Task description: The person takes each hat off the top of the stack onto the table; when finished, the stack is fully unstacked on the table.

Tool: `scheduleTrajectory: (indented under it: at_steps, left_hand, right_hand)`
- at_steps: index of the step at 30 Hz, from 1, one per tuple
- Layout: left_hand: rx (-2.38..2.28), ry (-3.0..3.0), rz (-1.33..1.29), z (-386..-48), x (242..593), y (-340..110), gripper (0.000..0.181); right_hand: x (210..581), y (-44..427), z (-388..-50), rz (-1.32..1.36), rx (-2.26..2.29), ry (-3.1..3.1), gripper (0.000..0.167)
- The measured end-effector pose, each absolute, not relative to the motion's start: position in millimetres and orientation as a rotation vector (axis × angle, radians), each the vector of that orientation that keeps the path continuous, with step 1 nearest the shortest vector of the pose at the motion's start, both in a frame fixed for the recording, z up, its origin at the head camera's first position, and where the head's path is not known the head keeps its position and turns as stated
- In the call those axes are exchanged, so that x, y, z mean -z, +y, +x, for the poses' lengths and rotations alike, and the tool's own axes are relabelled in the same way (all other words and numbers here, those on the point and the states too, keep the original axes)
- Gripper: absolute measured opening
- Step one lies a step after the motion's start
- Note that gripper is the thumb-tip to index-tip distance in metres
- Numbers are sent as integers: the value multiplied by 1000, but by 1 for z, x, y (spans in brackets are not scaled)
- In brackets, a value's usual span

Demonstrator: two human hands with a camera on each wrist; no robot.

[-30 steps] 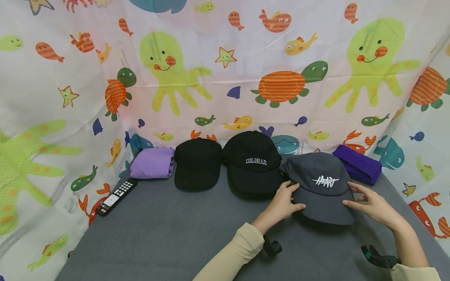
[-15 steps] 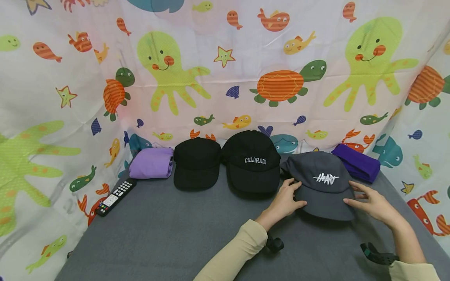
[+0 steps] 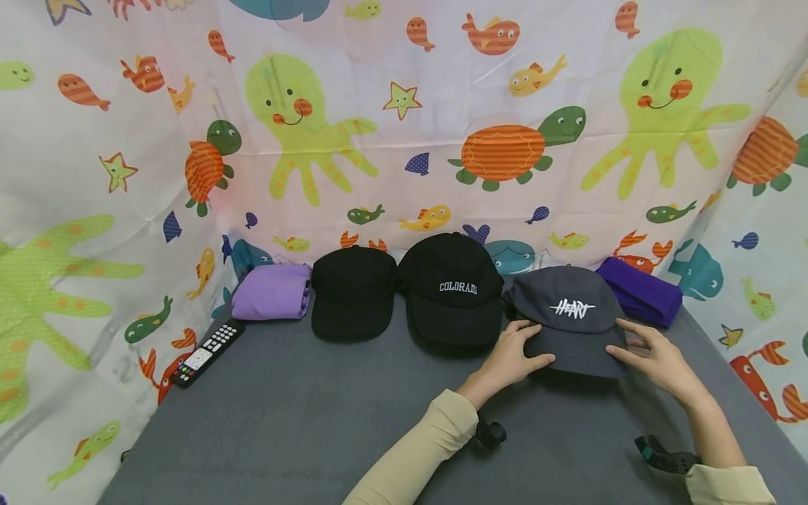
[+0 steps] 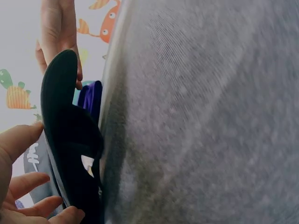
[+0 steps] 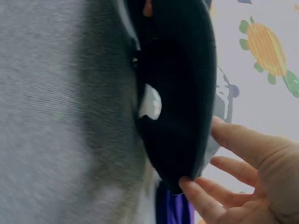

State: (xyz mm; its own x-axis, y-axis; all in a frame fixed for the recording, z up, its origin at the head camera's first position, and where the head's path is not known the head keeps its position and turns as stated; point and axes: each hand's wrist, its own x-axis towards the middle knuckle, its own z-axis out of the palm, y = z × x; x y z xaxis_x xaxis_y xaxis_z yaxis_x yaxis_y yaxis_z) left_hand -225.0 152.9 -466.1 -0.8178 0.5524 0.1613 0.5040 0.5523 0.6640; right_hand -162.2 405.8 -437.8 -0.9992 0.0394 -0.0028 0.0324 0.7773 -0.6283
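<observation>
A dark gray baseball cap point(image 3: 568, 298) with "HEART" in white letters is at the right end of a row along the back of the table. My left hand point(image 3: 510, 356) holds the left edge of its brim, thumb on the upper face. On the opposite edge, my right hand point(image 3: 663, 359) grips the brim between thumb and fingers. Both wrist views show the dark underside of the cap point(image 4: 65, 116), its front tilted up off the cloth. Through its back opening, light shows in the right wrist view. Some fingertips are hidden behind the brim.
Left of the gray cap sit a black cap point(image 3: 454, 298) lettered "COLORADO" and a plain black cap point(image 3: 355, 294). A folded lilac cloth point(image 3: 273, 292) and a black remote point(image 3: 208, 353) lie farther left. Behind the gray cap rests a folded purple cloth point(image 3: 640, 291). A printed curtain point(image 3: 391, 189) encloses the table.
The gray cap has shifted slightly back and left, and its brim now tilts higher. Both hands stay on the brim; the right hand has moved left with it.
</observation>
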Motion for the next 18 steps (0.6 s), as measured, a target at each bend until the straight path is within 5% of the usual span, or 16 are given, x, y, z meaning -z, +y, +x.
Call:
scheduleTrajectory:
  at_steps: [18]
  left_hand:
    - [-887, 2777, 821, -232, 481, 162, 72]
  right_hand:
    - [477, 403, -178, 310, -1234, -2978, 92]
